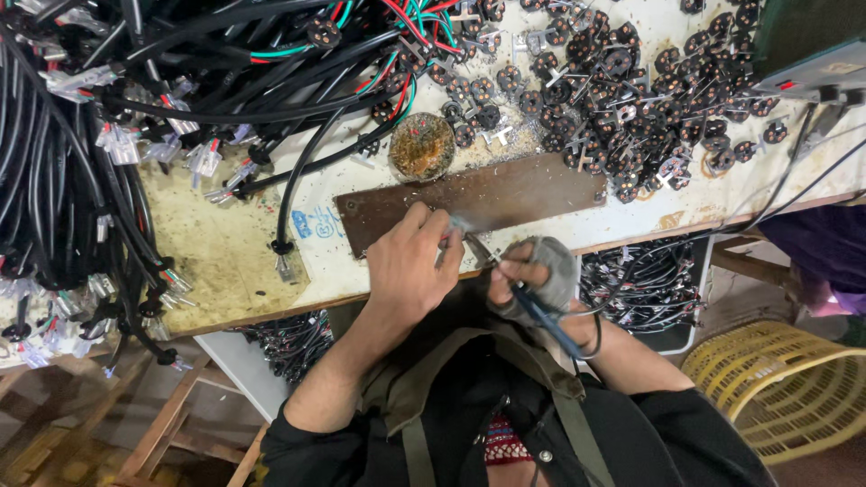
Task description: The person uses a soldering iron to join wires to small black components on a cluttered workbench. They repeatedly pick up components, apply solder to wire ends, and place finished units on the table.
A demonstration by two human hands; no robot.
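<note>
Soldering at the counter edge, both hands closed on the work.

Lower centre of the frame: the left hand [410, 266] has its fingers pressed together, pinching a small wire end [456, 236], while the right hand [532, 275], in a grey fingerless glove, has its fingers wrapped round a soldering iron [519, 293] whose tip [476, 245] meets the wire just above a brown metal plate [469, 198]. To do this well, I judge, the wire should be held still against the tip, briefly, with fingertips kept back from the heat. Just beyond the plate sits a round tin [421, 146] of crusted paste. Farther up, black plug parts [631, 81] crowd the upper right of the counter [225, 252], and black cables [135, 99] pile in the upper left. A yellow basket [785, 388] stands at lower right.
</note>
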